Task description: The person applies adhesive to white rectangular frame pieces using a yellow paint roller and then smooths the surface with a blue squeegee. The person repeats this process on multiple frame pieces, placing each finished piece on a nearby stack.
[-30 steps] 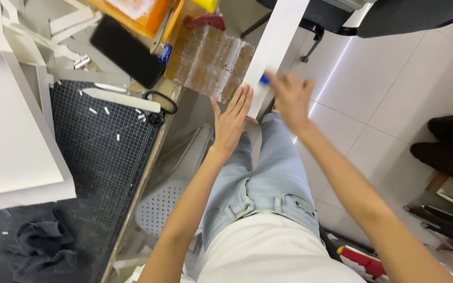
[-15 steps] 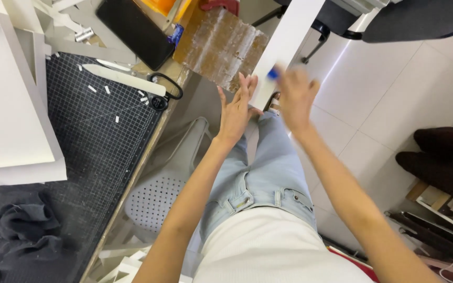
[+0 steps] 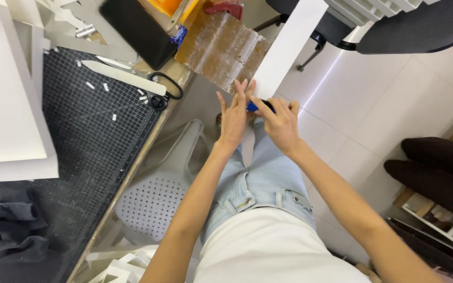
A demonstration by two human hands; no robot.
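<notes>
Since the earlier frame both hands have drawn closer together over the lap. In the head view, the left hand (image 3: 234,118) lies flat, fingers spread, against the long white board (image 3: 284,50). The right hand (image 3: 279,123) is clenched around a blue cutter (image 3: 252,107) touching the board's lower end, beside the tabletop (image 3: 137,157).
</notes>
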